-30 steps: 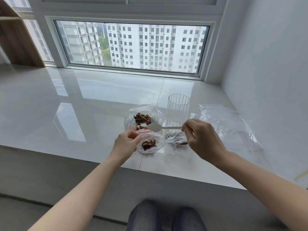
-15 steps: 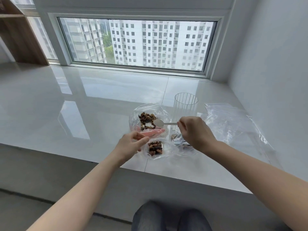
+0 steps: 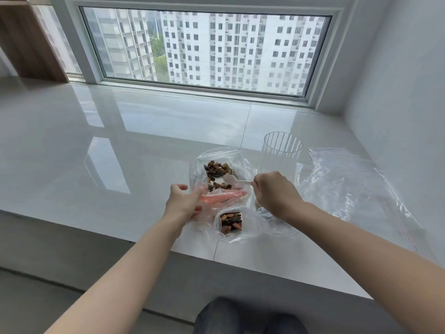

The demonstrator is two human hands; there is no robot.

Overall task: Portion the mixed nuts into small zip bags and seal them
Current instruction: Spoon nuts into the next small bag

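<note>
A large clear bag of mixed nuts lies open on the white ledge. My left hand holds its near rim, with fingers showing pink through the plastic. My right hand pinches the handle of a white plastic spoon, whose bowl hovers over the nuts in the large bag. Just in front lies a small zip bag holding a portion of nuts, its mouth loose. Another small bag is partly hidden under my right hand.
A ribbed clear cup stands behind my right hand. Crumpled clear plastic bags spread to the right, near the white wall. The ledge's front edge runs just below the bags. A window lies beyond.
My left hand let go of the small bag and took the large bag's rim. My right hand carried the spoon back over the nuts in the large bag.
</note>
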